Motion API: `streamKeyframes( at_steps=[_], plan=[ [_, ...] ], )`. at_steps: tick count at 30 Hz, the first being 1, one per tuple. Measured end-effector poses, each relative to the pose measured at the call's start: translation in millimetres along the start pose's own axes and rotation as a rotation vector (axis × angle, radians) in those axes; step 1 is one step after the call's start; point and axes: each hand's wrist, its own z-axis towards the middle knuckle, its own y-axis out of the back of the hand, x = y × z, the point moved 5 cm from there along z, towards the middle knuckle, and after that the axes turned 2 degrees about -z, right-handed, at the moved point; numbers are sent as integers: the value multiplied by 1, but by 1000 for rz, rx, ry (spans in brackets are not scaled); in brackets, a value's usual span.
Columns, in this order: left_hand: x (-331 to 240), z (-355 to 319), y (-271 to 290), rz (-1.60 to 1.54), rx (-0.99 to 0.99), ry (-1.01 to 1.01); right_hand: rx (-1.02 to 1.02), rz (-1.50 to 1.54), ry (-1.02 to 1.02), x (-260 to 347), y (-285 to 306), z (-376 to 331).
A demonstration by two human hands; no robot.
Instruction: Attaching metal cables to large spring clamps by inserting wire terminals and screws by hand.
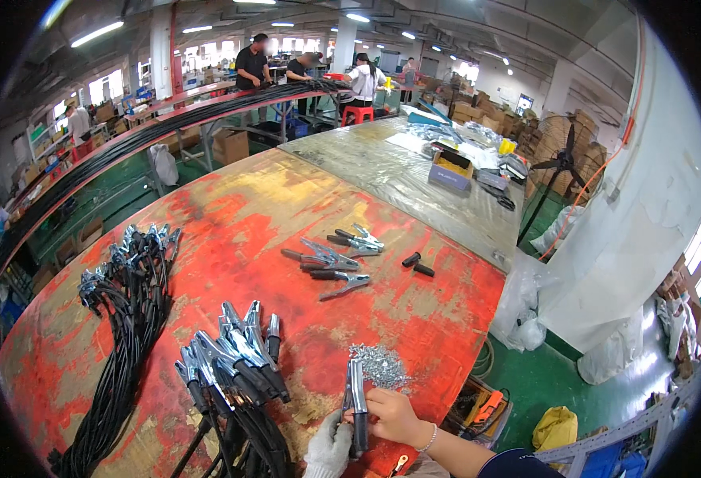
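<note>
My left hand (328,448), in a pale glove, is wrapped round a spring clamp (355,390) with silver jaws and a dark handle. The clamp stands jaws up near the front edge of the table. From the right, my bare right hand (397,416) pinches the side of the same clamp; its fingertips are partly hidden. A brass cable lug (399,462) shows just below my right hand. Right behind the clamp lies a pile of small silver screws (381,366). To the left, a bundle of clamps (231,350) on black cables rests on the table.
A second bundle of cabled clamps (139,271) lies farther left. Several loose clamps (330,256) and two black sleeves (418,264) sit mid-table (247,215). At the back are an open box (451,170) and plastic bags. A fan (564,159) stands right; people work beyond.
</note>
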Motion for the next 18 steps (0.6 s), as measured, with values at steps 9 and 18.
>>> streamKeyframes(
  at_steps=[9,18],
  plan=[
    [3,0,2,62,-44,-135,-73,44,34,10,6,3],
    [-15,-8,5,247,-90,-184,-82,-58,198,7,9,-5]
  ],
)
